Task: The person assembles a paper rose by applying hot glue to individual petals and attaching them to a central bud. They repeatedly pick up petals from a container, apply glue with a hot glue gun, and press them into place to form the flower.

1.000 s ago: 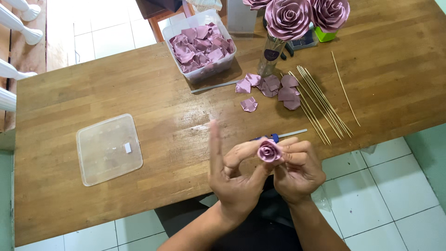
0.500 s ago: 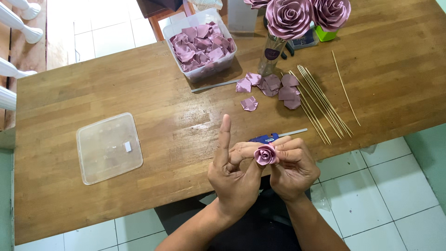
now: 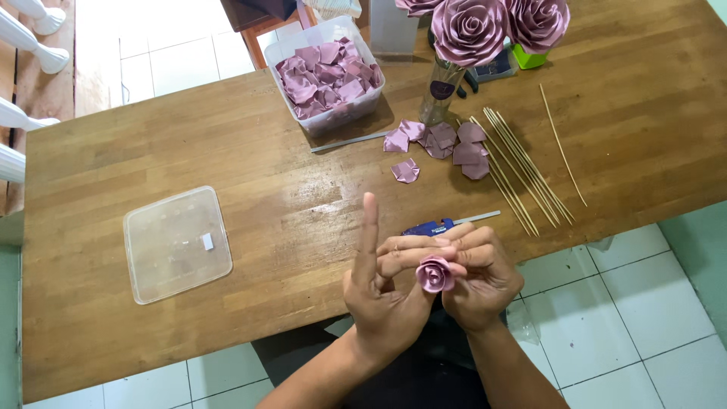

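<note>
A small mauve fabric rosebud (image 3: 435, 274) is pinched between both of my hands at the near edge of the wooden table (image 3: 227, 151). My left hand (image 3: 382, 291) grips it with the lower fingers while the index finger points straight up. My right hand (image 3: 478, 274) wraps the bud from the right side. A blue glue gun (image 3: 429, 226) lies on the table just behind my fingers. Loose mauve petals (image 3: 443, 144) lie further back, and a clear tub full of petals (image 3: 326, 72) stands behind them.
A clear plastic lid (image 3: 177, 242) lies flat at the left. Several thin wooden sticks (image 3: 522, 170) fan out at the right. A glass vase (image 3: 441, 95) holds finished large mauve roses (image 3: 469, 29) at the back. White tiled floor (image 3: 628, 303) shows below the table edge.
Both hands with the rosebud have dropped slightly toward me and the bud has turned a little between the fingers. My left index finger stays raised.
</note>
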